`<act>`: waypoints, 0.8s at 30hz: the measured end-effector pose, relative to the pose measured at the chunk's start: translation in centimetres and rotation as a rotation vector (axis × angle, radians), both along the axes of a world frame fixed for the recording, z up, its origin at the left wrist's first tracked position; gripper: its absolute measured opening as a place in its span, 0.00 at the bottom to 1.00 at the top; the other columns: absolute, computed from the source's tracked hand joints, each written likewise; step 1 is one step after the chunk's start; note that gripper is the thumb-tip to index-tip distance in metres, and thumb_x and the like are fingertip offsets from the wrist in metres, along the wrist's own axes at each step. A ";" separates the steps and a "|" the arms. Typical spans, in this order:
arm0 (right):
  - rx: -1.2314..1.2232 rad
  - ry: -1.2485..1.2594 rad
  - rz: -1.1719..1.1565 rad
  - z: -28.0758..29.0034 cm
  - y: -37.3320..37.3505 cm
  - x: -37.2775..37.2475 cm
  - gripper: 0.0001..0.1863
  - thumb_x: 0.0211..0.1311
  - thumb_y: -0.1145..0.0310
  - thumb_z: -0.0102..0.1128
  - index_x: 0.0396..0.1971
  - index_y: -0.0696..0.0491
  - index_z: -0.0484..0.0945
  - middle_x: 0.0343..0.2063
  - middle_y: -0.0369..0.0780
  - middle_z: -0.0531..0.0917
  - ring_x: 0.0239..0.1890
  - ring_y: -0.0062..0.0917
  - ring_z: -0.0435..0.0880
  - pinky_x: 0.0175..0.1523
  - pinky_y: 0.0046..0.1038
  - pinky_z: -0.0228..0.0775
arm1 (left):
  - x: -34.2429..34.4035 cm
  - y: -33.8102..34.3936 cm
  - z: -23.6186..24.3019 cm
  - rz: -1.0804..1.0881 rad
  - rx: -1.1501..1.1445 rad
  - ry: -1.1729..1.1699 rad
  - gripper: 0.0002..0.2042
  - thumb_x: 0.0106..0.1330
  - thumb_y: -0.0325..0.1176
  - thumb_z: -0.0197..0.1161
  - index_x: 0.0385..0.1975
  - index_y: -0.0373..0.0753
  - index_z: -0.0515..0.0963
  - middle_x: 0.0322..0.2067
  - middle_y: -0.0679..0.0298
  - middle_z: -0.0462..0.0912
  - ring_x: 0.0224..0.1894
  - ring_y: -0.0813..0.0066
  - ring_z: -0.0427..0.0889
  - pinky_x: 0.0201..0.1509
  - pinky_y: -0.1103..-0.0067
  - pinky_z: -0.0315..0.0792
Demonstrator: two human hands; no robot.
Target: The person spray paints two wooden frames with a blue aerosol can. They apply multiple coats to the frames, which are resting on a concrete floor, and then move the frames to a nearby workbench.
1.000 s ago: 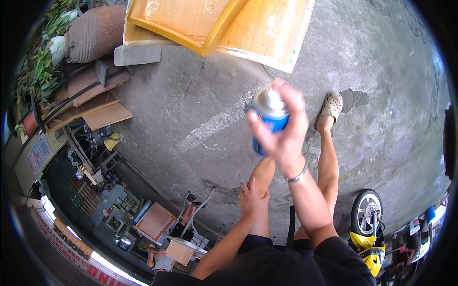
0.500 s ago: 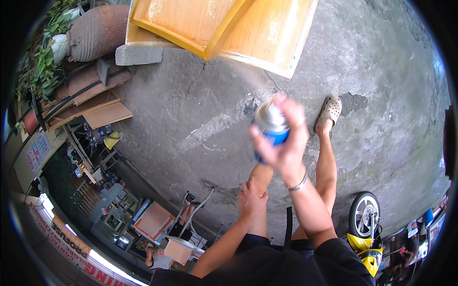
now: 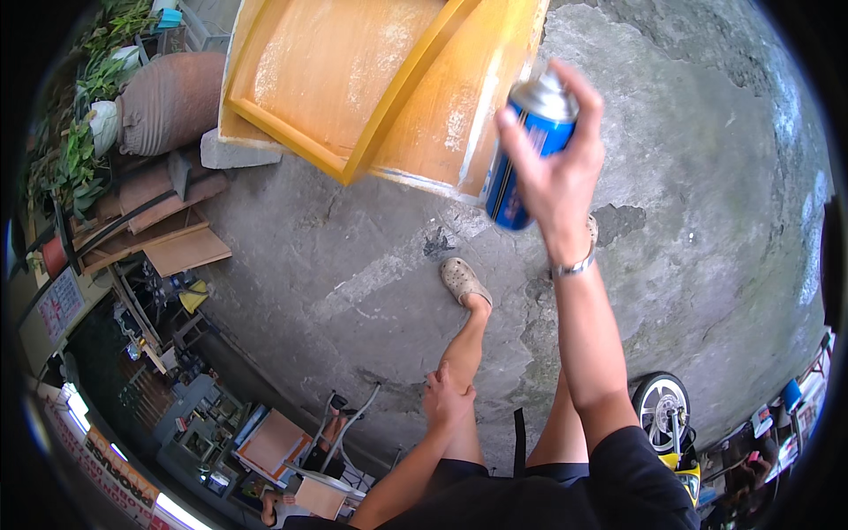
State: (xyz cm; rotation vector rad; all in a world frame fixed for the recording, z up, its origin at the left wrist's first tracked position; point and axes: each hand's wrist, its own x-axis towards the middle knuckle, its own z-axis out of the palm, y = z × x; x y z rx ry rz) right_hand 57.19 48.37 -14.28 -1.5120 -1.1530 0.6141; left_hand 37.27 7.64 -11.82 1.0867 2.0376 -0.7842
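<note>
Right hand (image 3: 555,168): gripping blue spray can (image 3: 517,181), right up at the nozzle (image 3: 549,81)!
Left hand (image 3: 448,402): clasped round knee (image 3: 462,358).

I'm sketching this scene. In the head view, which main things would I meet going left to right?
Poster → jar → yellow frame → spray can → wheel.

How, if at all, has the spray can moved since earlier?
Yes: judged against the small dark floor mark, the spray can moved up and right in view.
</note>
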 end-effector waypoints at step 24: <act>0.024 0.005 0.024 -1.9 0.9 3.5 0.34 0.56 0.61 0.78 0.62 0.51 0.72 0.46 0.49 0.83 0.46 0.39 0.87 0.49 0.36 0.81 | 2.2 2.5 -0.3 -0.027 -0.086 0.050 0.43 0.53 0.51 0.74 0.71 0.49 0.66 0.59 0.52 0.73 0.57 0.45 0.79 0.58 0.57 0.77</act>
